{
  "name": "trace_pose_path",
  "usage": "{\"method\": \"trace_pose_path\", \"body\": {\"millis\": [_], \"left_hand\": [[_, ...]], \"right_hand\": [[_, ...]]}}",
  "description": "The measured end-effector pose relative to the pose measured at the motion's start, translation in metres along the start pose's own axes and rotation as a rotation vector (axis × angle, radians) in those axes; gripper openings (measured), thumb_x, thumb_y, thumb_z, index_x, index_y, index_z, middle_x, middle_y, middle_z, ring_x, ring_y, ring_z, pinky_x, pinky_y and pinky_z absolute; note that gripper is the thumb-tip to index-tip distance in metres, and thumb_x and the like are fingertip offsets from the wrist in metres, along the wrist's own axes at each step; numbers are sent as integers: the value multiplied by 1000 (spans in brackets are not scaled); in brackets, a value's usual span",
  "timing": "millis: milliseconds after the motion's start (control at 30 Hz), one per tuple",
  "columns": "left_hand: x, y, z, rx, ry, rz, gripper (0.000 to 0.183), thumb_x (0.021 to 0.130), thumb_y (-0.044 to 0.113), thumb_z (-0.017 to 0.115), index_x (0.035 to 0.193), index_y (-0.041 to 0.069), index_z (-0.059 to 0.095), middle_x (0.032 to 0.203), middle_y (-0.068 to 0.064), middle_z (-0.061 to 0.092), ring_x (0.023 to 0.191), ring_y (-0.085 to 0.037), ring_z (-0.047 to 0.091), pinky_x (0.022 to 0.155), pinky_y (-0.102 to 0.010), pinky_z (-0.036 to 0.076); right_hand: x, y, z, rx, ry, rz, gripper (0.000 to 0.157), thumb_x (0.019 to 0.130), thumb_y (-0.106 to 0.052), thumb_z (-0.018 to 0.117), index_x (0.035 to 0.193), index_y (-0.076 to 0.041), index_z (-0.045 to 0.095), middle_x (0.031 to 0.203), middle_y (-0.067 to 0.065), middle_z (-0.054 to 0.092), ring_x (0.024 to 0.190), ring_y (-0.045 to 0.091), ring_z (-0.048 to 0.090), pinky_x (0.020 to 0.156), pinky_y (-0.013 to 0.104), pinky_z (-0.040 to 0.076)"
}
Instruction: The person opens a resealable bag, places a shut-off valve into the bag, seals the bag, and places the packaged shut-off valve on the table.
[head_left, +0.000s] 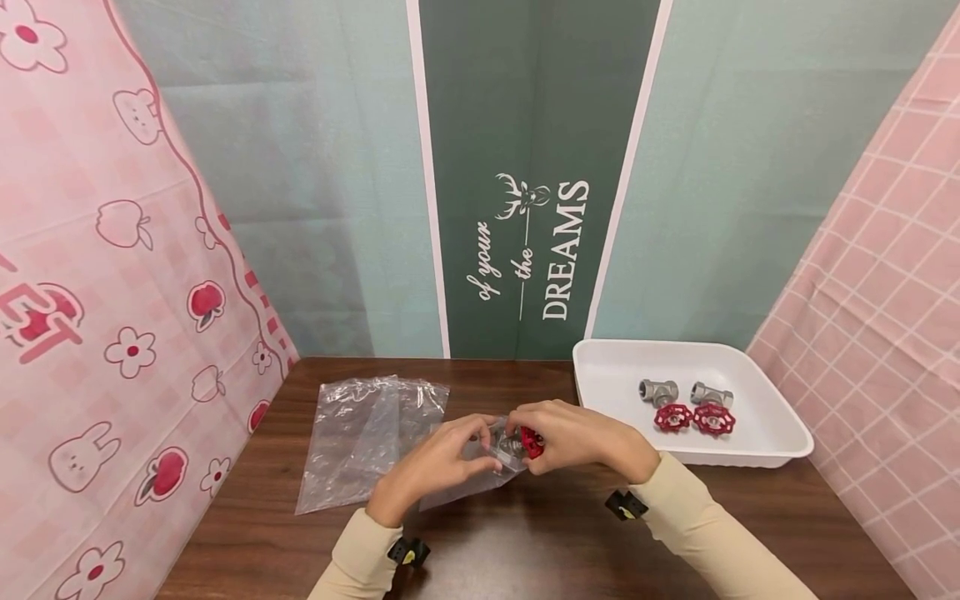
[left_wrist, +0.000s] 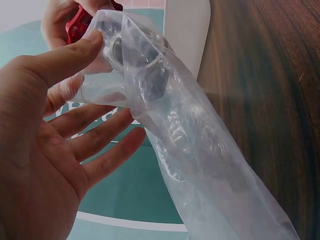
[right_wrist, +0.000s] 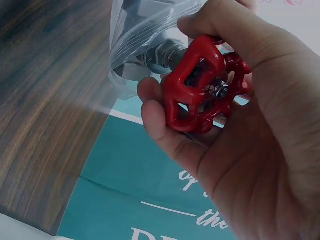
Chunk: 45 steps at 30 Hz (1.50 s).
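Observation:
My right hand (head_left: pixel 566 433) grips a valve by its red handwheel (right_wrist: pixel 192 87), with the thumb on one side of the rim and fingers on the other. The valve's grey metal body (left_wrist: pixel 137 52) is inside a clear plastic bag (left_wrist: pixel 200 145), while the handwheel stays outside the bag's mouth. My left hand (head_left: pixel 442 454) holds the mouth of that bag between thumb and index finger, its other fingers spread loosely behind the plastic. From the mouth, the rest of the bag trails down toward the dark wooden table (head_left: pixel 517 542).
Flat clear plastic bags (head_left: pixel 345 450) lie at the table's left. On the right stands a white tray (head_left: pixel 765 442) holding two more valves, a left one (head_left: pixel 660 392) and a right one (head_left: pixel 712 396), both with red handwheels. Printed cloths hang behind and at both sides.

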<state>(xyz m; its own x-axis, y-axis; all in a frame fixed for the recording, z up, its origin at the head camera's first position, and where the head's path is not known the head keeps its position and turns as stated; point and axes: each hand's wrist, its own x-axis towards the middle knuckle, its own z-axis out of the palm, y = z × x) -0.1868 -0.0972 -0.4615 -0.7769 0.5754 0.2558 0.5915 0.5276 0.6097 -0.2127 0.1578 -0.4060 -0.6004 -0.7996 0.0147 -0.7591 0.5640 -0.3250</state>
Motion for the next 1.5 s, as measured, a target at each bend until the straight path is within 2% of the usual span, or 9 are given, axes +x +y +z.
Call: {"method": "trace_pose_path", "body": {"millis": [233, 467, 633, 833, 933, 1067, 1267, 1500], "left_hand": [[0, 1, 0, -2, -3, -7, 26, 94, 36, 82, 96, 23, 59, 147, -3, 67, 115, -17, 70, 85, -27, 53], [-1, 1, 2, 4, -26, 5, 25, 95, 34, 82, 99, 23, 60, 141, -4, 71, 112, -16, 69, 86, -27, 54], [0, -1, 5, -10, -38, 55, 24, 96, 33, 81, 100, 20, 61, 128, -8, 74, 100, -18, 68, 82, -25, 52], [1, -2, 7, 25, -35, 92, 24, 95, 34, 81, 99, 20, 61, 109, 4, 71, 89, -17, 65, 78, -21, 50], [1, -3, 7, 31, -44, 97, 22, 97, 34, 79, 100, 20, 62, 109, 9, 68, 90, -16, 64, 79, -21, 50], [0, -4, 8, 17, -53, 115, 20, 98, 32, 77, 101, 19, 62, 109, 7, 68, 91, -21, 67, 80, -23, 51], [0, -6, 9, -5, -44, 130, 18, 100, 30, 75, 102, 18, 63, 108, 4, 69, 92, -24, 68, 82, -36, 57], [-2, -8, 10, -4, -20, 110, 16, 101, 29, 75, 102, 18, 63, 106, 5, 69, 96, -22, 69, 87, -32, 56]], "right_hand": [[1, -1, 1, 24, 4, 2, 42, 78, -23, 86, 116, -17, 70, 98, -12, 63, 80, 0, 56, 67, 18, 49], [3, -2, 1, 54, 12, -14, 50, 78, -29, 90, 120, -12, 70, 104, -10, 63, 88, 2, 59, 76, 19, 53], [5, -2, 3, 68, 1, -13, 55, 77, -30, 93, 123, -11, 71, 107, -9, 61, 91, 2, 59, 80, 19, 55], [5, 0, 5, 112, -6, 5, 57, 78, -29, 95, 127, -15, 69, 116, -7, 64, 100, 5, 62, 86, 22, 57], [5, 2, 7, 127, -11, 7, 57, 80, -30, 94, 129, -17, 68, 119, -7, 64, 102, 5, 62, 88, 23, 57], [5, 4, 10, 138, -17, 7, 56, 82, -29, 93, 131, -17, 67, 121, -6, 65, 103, 5, 62, 88, 23, 56], [8, 6, 15, 129, 6, 7, 55, 84, -29, 93, 131, -15, 68, 121, -5, 68, 106, 8, 62, 90, 26, 57], [11, 8, 23, 137, 21, 13, 55, 84, -26, 92, 131, -13, 67, 121, -1, 69, 108, 11, 63, 92, 28, 56]]}}
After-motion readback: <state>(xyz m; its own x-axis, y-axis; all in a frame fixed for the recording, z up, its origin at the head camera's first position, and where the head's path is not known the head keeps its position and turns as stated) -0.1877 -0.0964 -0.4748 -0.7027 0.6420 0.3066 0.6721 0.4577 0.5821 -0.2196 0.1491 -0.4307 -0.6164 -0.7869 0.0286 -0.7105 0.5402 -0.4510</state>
